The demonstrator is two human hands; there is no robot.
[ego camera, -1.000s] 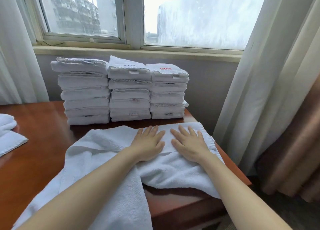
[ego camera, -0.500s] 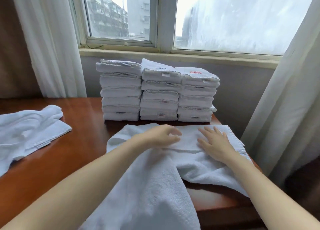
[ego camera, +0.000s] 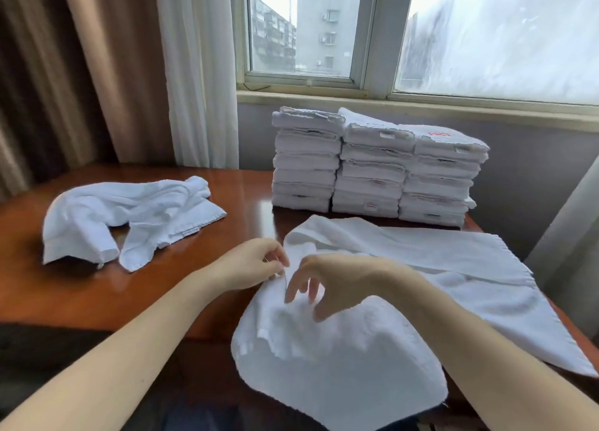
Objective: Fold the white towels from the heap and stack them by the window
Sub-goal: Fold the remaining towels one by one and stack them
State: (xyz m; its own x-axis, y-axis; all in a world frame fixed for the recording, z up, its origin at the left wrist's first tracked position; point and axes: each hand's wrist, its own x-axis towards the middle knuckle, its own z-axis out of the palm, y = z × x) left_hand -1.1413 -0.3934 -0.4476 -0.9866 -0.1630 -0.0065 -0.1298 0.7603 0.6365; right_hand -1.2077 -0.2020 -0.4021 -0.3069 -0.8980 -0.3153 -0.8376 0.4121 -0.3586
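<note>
— The fingers (ego camera: 278, 259) of the left hand (ego camera: 256, 263), what are they doing?
— They're curled, pinching a fold at the left edge of the towel (ego camera: 405, 268).
— And the right hand (ego camera: 327, 278)?
— Just beside it. Its fingers (ego camera: 291, 288) are spread and loosely bent down over the cloth, gripping nothing.
— Where does the towel lie?
— Rumpled on the bench (ego camera: 97, 294), with its near corner hanging over the front edge. The heap (ego camera: 129, 216) sits well apart to the left. Three folded stacks (ego camera: 372, 168) stand behind, under the window (ego camera: 324, 25).
</note>
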